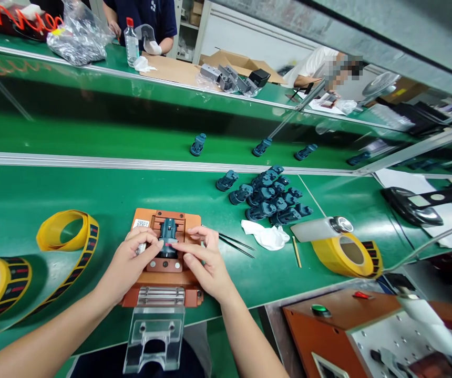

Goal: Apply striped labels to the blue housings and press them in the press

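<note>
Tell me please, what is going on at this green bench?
A person's left hand and right hand hold a dark teal part seated in an orange fixture on the green bench. A pile of similar parts lies to the right, near metal tweezers and a white cloth.

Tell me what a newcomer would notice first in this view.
The left hand and right hand meet at lower centre on a dark teal part seated in an orange fixture on the green bench. To their right sits a heap of matching teal parts, and a yellow tape roll lies at left.
</note>
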Demonstrator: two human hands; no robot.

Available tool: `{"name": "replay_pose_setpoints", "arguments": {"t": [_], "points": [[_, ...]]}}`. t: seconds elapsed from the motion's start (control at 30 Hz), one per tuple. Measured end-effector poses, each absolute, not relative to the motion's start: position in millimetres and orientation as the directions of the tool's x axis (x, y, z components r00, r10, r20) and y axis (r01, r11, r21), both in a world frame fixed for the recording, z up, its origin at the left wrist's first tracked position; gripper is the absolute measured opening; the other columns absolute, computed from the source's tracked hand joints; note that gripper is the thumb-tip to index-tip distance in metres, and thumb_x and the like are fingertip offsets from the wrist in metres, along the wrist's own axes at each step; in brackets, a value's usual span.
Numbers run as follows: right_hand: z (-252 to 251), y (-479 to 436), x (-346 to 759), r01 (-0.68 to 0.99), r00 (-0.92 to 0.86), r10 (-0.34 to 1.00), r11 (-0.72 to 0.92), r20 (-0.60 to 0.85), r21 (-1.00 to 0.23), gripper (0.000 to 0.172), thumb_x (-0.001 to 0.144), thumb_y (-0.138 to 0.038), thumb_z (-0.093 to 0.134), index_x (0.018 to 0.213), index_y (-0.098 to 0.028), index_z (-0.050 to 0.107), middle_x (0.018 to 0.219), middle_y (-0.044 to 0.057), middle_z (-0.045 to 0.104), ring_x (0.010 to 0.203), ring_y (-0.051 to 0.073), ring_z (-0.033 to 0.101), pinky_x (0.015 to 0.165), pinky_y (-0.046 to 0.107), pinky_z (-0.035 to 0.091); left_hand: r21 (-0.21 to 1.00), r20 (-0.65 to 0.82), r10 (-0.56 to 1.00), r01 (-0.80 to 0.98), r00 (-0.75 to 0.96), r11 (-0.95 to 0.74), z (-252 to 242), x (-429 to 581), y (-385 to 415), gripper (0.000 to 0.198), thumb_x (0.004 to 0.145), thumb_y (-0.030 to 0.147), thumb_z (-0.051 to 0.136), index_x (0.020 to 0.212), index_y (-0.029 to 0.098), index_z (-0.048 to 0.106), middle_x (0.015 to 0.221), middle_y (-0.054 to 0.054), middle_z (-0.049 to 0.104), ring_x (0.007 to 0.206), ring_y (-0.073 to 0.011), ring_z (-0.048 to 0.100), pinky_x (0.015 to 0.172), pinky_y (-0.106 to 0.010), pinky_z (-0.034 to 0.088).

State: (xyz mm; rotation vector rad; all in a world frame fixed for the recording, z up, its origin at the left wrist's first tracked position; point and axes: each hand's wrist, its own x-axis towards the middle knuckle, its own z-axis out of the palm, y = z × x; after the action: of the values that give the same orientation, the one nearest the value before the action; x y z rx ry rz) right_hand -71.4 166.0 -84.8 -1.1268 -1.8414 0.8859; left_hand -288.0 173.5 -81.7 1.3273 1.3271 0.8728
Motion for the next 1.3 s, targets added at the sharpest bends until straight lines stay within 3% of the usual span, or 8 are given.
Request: {"name": "replay_pose_setpoints", "arguments": {"t": [0.27,0.6,0.77,0.9,1.03,1.1,1.2,1.3], "points": [[-99.7,175.4,-72.5,0.446,-0.434,0.875,0.417,0.215,-0.792,0.031,0.102,-0.031,0.055,0.128,-0.046,0.064,0.140,0.002,0.041,0.132,0.027,0.037,0.114,0.051,0.032,0.965,-0.158,0.980,0.228,0.125,0.126,-81.5,-287.3,173.8,0.027,0.090,0.046,0.060,0.074,0.024,0.065,0.103,-0.003,0.059,0.109,-0.0239,0.054,0.099,-0.036,0.037],[-90.4,178.3,-73.4,0.438,-0.509,0.849,0.399,0.143,-0.806,0.026,0.100,-0.029,0.060,0.121,-0.040,0.070,0.131,0.004,0.045,0.128,0.027,0.041,0.114,0.050,0.034,0.977,-0.187,0.982,0.113,0.032,0.182,-87.3,-290.7,170.7,0.029,0.087,0.041,0.063,0.065,0.022,0.059,0.102,-0.002,0.058,0.107,-0.0224,0.054,0.096,-0.030,0.038],[-77.8,180.4,-93.9,0.566,-0.223,0.954,0.295,0.201,-0.770,0.048,0.074,-0.039,0.088,0.110,-0.022,0.063,0.111,0.008,0.052,0.109,0.030,0.048,0.093,0.046,0.050,0.981,-0.195,0.981,0.009,-0.017,0.195,-86.2,-290.6,175.0,0.028,0.086,0.047,0.067,0.074,0.022,0.062,0.093,-0.001,0.061,0.093,-0.0194,0.057,0.086,-0.028,0.044],[-64.3,182.9,-108.1,0.718,-0.270,0.936,0.352,0.226,-0.601,0.051,0.061,-0.040,0.096,0.084,-0.020,0.056,0.096,0.007,0.054,0.097,0.031,0.049,0.084,0.047,0.051,0.985,-0.174,0.983,-0.021,-0.051,0.173,-70.4,-292.0,188.8,0.036,0.077,0.054,0.075,0.090,0.021,0.066,0.090,-0.001,0.064,0.087,-0.0185,0.060,0.079,-0.027,0.048],[-39.7,174.2,-106.3,0.607,-0.322,0.865,0.500,0.384,-0.618,0.055,0.064,-0.020,0.093,0.105,-0.018,0.058,0.111,0.010,0.056,0.104,0.029,0.053,0.091,0.045,0.051,0.986,-0.151,0.983,-0.060,0.103,0.158,-37.4,-294.0,200.9,0.055,0.074,0.053,0.080,0.118,0.022,0.066,0.111,-0.007,0.069,0.102,-0.0220,0.064,0.085,-0.030,0.051],[-25.1,165.9,-103.0,0.535,-0.328,0.831,0.556,0.449,-0.636,0.062,0.068,-0.014,0.089,0.121,-0.020,0.056,0.121,0.011,0.054,0.112,0.028,0.053,0.099,0.044,0.049,0.969,-0.161,0.962,-0.149,0.222,0.197,-21.6,-293.8,203.0,0.057,0.074,0.049,0.082,0.121,0.022,0.067,0.113,-0.009,0.070,0.102,-0.0225,0.065,0.088,-0.031,0.052],[-8.8,154.2,-99.5,0.465,-0.185,0.858,0.506,0.480,-0.726,0.056,0.078,-0.019,0.083,0.128,-0.023,0.056,0.127,0.010,0.055,0.117,0.027,0.055,0.103,0.041,0.048,0.921,-0.132,0.958,-0.325,0.254,0.213,-4.5,-290.7,202.7,0.050,0.075,0.045,0.083,0.116,0.020,0.069,0.111,-0.009,0.073,0.098,-0.0214,0.067,0.086,-0.030,0.054],[-1.9,147.4,-98.3,0.290,-0.094,0.927,0.375,0.363,-0.881,0.047,0.086,-0.028,0.074,0.131,-0.025,0.057,0.118,0.006,0.065,0.102,0.023,0.064,0.094,0.037,0.054,0.883,-0.088,0.975,-0.437,0.205,0.172,5.7,-285.3,199.8,0.049,0.074,0.041,0.086,0.116,0.021,0.070,0.117,-0.009,0.072,0.102,-0.0207,0.067,0.088,-0.027,0.055]]}}
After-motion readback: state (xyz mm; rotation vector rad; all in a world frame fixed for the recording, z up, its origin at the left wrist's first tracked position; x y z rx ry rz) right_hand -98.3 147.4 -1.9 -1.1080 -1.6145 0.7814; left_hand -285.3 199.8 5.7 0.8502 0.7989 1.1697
